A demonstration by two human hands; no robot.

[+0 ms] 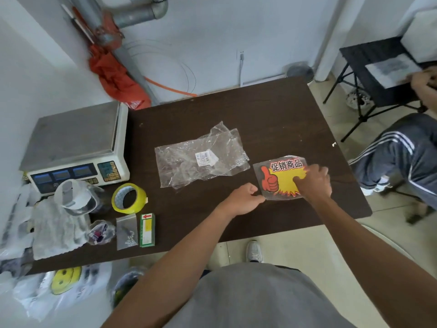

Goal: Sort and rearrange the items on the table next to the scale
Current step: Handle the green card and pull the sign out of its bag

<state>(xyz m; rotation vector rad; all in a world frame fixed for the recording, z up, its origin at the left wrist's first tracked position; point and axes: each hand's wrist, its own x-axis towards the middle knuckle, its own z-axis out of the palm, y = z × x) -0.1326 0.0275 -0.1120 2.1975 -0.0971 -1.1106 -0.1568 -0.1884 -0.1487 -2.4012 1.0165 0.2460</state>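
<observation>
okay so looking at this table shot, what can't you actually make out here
Head view only:
- Promo sign pack: right side hidden under the right hand.
- Barcode label on the clear bag: print too small.
- Scale displays: blurred.
- White plastic bags: cut off by left edge.

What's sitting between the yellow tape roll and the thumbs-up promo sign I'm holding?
In the head view, only bare dark table and the left hand separate the tape roll from the promo sign; the clear plastic bag lies farther back.

Wearer had a plain grey shirt (260,297), no print visible, filling the view below the dark table (272,114). Both forearms were bare, no sleeves, watch or rings seen. Left hand (243,201) and right hand (314,183) ungloved. One white lace-up sneaker (254,251) showed just below the table's near edge.
</observation>
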